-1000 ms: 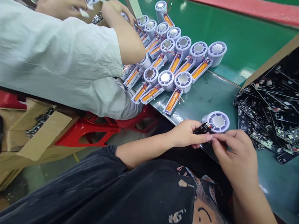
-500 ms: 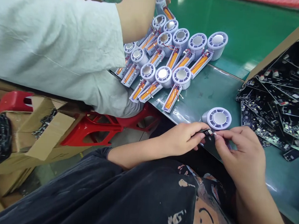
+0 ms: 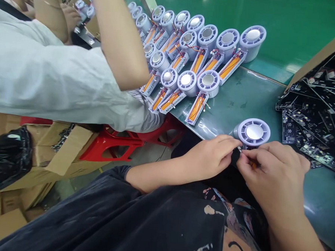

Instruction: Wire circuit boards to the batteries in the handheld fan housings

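My left hand [image 3: 215, 154] is closed, thumb and fingertips pinching a small black circuit board that is mostly hidden by the fingers. A tiny white connector [image 3: 240, 149] shows at the board's edge. The fingertips of my right hand [image 3: 276, 170] are pressed together at that connector, close against the left fingertips. Just beyond both hands, a lavender handheld fan [image 3: 254, 132] with a silver disc at its centre lies on the table edge. My right hand covers most of its handle; a bit of orange shows between the fingers.
Several similar fans [image 3: 208, 82] with orange cells and loose wires lie in rows on the green table [image 3: 238, 101]. Black circuit boards [image 3: 310, 121] spill from a cardboard box [image 3: 314, 60] at right. A co-worker's sleeve [image 3: 74, 87] and red stools [image 3: 113, 147] are at left.
The view has shifted, and the co-worker's arm has moved left. My hands have drawn closer together, the left fingers now covering more of the circuit board.
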Demonstrator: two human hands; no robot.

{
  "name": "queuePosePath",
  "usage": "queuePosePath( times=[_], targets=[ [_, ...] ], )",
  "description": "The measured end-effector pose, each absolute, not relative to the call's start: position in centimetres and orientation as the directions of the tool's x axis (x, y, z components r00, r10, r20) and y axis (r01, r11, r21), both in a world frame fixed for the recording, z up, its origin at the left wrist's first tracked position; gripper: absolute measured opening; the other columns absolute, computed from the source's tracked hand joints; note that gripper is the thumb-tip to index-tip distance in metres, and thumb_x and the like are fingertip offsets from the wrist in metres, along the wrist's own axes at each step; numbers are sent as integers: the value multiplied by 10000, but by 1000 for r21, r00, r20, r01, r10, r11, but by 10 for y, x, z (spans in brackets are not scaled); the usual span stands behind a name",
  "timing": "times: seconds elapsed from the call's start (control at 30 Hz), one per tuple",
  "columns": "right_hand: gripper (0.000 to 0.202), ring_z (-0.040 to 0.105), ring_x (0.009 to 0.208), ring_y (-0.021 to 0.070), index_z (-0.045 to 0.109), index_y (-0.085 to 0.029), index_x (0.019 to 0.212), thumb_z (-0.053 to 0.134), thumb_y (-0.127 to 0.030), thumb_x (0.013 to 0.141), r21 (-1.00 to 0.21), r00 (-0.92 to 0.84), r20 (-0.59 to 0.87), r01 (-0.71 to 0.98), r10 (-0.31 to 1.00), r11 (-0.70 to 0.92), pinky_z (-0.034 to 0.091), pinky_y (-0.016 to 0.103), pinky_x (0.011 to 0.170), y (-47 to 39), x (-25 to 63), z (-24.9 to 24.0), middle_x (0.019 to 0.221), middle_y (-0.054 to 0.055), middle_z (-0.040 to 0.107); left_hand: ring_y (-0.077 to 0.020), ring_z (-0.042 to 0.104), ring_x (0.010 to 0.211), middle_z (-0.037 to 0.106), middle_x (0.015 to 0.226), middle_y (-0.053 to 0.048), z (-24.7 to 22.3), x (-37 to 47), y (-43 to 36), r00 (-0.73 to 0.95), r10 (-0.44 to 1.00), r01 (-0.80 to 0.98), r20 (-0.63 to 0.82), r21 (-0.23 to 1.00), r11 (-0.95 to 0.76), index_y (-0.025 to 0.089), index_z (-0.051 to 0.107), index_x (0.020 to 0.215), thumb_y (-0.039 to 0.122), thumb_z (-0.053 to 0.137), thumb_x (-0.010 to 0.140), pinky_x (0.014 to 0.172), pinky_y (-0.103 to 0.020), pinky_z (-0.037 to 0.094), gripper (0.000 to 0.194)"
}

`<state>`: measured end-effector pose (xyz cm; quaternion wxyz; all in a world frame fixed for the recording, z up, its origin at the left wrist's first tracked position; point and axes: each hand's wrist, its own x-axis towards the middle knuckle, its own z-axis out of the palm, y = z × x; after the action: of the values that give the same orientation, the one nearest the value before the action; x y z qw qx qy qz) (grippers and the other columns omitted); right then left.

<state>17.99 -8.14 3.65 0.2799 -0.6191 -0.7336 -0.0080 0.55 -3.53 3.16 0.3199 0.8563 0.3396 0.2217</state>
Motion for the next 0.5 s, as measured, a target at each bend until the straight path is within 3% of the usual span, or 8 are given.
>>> queuePosePath(
  times=[0.17,0.5],
  targets=[
    [261,455,687,193,591,-208,606,646,-180,860,-293,-68,428,933,901,209,277,367,687,-81,177,37,643,30,535,-203,665,1142,702,1176,-118,34,7,-36,661,731,450,167,691,-565,113,606,1196,108,454,946,989,-363,590,293],
    [311,467,686,181,587,-209,599,592,-219,910,-368,-44,367,910,929,189,282,360,679,-80,179,34,638,33,538,-201,677,1139,723,1168,-111,30,9,-33,662,729,407,177,731,-548,132,617,1187,134,452,958,992,-377,583,283]
  ],
)
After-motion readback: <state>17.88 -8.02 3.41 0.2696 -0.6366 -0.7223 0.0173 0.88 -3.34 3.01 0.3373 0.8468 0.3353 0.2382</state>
